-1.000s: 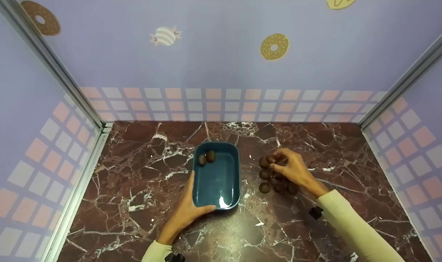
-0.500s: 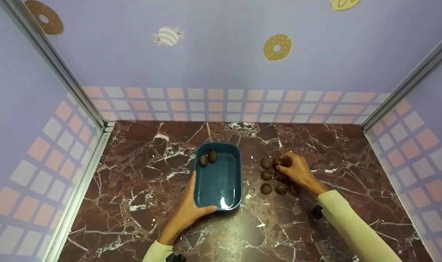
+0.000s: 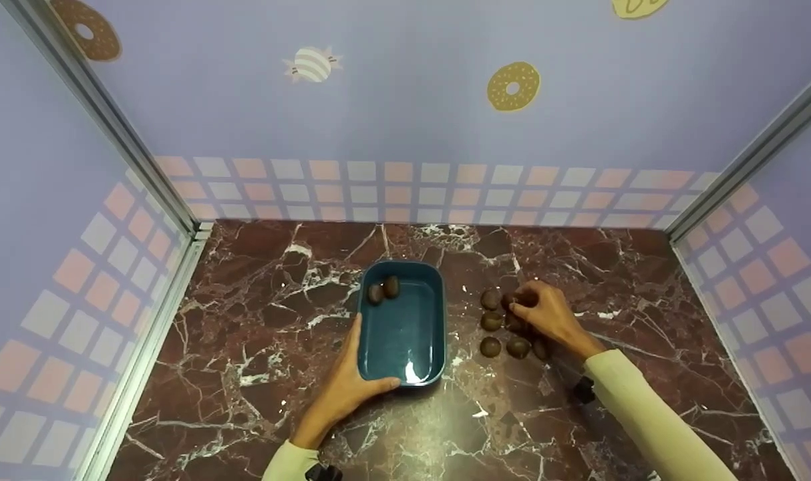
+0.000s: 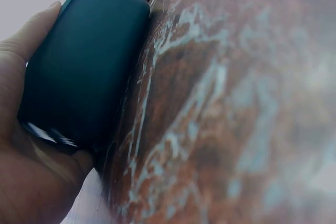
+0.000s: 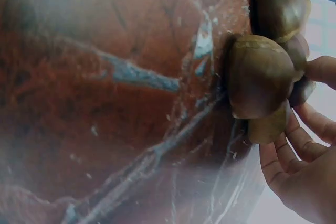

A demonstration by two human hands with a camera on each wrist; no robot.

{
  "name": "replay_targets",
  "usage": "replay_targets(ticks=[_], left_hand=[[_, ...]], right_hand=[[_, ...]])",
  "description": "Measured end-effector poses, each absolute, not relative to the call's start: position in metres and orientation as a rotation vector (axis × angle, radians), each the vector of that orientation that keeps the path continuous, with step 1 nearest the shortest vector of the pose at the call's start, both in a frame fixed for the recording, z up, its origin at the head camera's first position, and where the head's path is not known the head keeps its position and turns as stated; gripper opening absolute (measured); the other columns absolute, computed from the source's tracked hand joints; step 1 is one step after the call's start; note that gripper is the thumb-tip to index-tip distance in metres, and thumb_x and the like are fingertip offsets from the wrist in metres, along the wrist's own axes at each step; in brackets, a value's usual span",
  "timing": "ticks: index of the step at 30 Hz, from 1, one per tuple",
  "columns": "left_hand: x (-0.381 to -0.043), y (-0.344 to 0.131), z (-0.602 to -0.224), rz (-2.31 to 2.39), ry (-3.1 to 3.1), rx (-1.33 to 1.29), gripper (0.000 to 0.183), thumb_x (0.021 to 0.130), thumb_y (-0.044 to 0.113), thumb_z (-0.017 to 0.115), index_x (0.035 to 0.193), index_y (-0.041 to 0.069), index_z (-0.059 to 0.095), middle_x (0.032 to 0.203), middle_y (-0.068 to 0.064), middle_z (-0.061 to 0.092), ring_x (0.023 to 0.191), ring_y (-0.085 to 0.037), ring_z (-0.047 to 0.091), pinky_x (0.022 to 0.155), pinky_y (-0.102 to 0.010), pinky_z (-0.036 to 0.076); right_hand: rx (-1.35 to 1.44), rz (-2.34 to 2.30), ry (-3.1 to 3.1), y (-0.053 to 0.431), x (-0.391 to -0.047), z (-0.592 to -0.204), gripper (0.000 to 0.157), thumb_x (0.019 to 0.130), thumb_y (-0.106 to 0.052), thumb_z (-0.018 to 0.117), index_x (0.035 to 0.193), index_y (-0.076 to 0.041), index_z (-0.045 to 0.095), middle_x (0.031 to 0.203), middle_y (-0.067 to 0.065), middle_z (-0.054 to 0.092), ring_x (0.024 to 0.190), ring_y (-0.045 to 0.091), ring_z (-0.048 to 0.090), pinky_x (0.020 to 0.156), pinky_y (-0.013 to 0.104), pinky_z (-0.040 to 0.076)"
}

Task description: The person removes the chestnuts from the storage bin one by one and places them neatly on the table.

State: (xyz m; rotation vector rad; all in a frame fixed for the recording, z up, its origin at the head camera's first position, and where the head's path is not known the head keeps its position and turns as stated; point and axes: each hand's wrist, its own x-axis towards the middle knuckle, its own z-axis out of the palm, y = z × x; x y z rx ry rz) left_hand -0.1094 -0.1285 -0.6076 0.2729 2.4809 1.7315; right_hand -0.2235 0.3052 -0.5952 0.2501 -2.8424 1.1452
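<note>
My left hand (image 3: 344,384) grips the near left corner of a teal rectangular baking dish (image 3: 443,334), fingers along its left side and thumb along its near end. Two chestnuts (image 3: 391,287) lie in the dish's far left corner. Right of the dish my right hand (image 3: 547,314) reaches over a group of several chestnuts (image 3: 490,347) on the table. Between its thumb and index finger it pinches a dark chestnut (image 5: 301,93) at the far side of the group. In the right wrist view, a large chestnut (image 5: 261,77) stands in front; the hand partly hides others.
The table (image 3: 258,321) has a dark red marble top with white veins. A lilac back wall (image 3: 405,113) with a checkered band and side walls in metal framing (image 3: 158,180) enclose it.
My right hand has shifted slightly right and nearer over the chestnuts, with the one between its fingertips moving along. My left hand keeps its grip on the baking dish. The head view drifts slightly.
</note>
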Motion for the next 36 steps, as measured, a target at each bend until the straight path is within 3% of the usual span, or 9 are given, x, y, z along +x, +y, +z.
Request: replay_targets(ticks=[9, 22, 30, 36], left_hand=[[-0.108, -0.129, -0.61, 1.72, 2.498, 0.257, 0.145, 0.075, 0.041, 0.104, 0.179, 0.014, 0.006, 0.184, -0.019, 0.007, 0.167, -0.045, 0.013, 0.132, -0.066, 0.012], [-0.109, -0.129, -0.611, 1.726, 2.486, 0.255, 0.144, 0.076, 0.036, 0.103, 0.179, 0.013, 0.004, 0.184, -0.02, 0.005, 0.167, -0.047, 0.011, 0.131, -0.069, 0.011], [-0.109, -0.128, -0.608, 1.776, 2.442, 0.281, 0.142, 0.078, 0.029, 0.103, 0.179, 0.014, 0.004, 0.184, -0.019, 0.003, 0.168, -0.041, 0.007, 0.133, -0.065, 0.009], [-0.109, -0.128, -0.607, 1.767, 2.45, 0.284, 0.143, 0.077, 0.031, 0.103, 0.178, 0.012, 0.004, 0.184, -0.02, 0.004, 0.168, -0.044, 0.008, 0.132, -0.066, 0.009]], right_hand=[[0.343, 1.104, -2.796, 0.299, -0.22, -0.569, 0.035, 0.093, -0.015, 0.086, 0.119, 0.006, 0.076, 0.118, 0.025, 0.076, 0.113, 0.046, 0.071, 0.103, 0.061, 0.055], [0.527, 1.091, -2.785, 0.258, -0.214, -0.53, 0.035, 0.094, -0.017, 0.086, 0.122, 0.002, 0.077, 0.122, 0.019, 0.076, 0.119, 0.042, 0.069, 0.109, 0.06, 0.052], [0.691, 1.073, -2.776, 0.229, -0.217, -0.523, 0.035, 0.094, -0.015, 0.086, 0.121, 0.004, 0.077, 0.119, 0.019, 0.076, 0.11, 0.042, 0.071, 0.1, 0.057, 0.058], [0.761, 1.069, -2.781, 0.208, -0.221, -0.523, 0.035, 0.094, -0.015, 0.086, 0.121, 0.005, 0.076, 0.118, 0.019, 0.075, 0.109, 0.039, 0.071, 0.098, 0.053, 0.06]])
